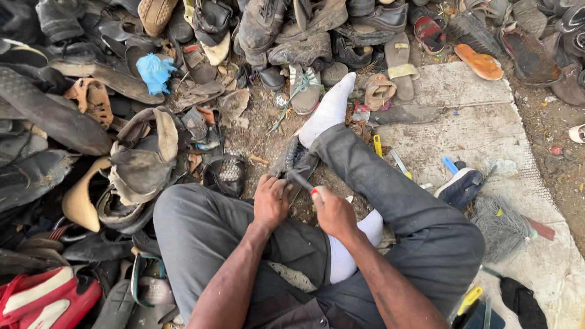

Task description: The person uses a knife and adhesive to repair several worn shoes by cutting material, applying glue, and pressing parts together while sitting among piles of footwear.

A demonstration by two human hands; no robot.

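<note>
Head cam, looking straight down at a person sitting cross-legged on the ground in grey trousers [201,231] and white socks [329,109].

Left hand [271,201] is curled tight around the edge of a worn dark leather shoe [292,163], which rests on the ground right by the sock foot, just ahead of the knees. Fingers are closed on the shoe, pinning it.

Right hand [334,212] is fisted around a slim metal tool with a red-tipped handle [304,184]; the point angles up into the shoe near the left fingers. Can't tell what kind of tool exactly, it's mostly hidden by the fist.

How far along? My guess is mid-job: the tool is at the shoe, and I can't see any finished seam or cut from here, too small and dark.

Around them: a huge heap of battered old shoes and sandals [91,122] on the left and across the top, an orange flip-flop [480,62], a crumpled blue plastic scrap [155,72], a dark blue sneaker with white sole [460,187], and a pale worn mat [475,128] with small yellow and blue hand tools [390,155] on it.
</note>
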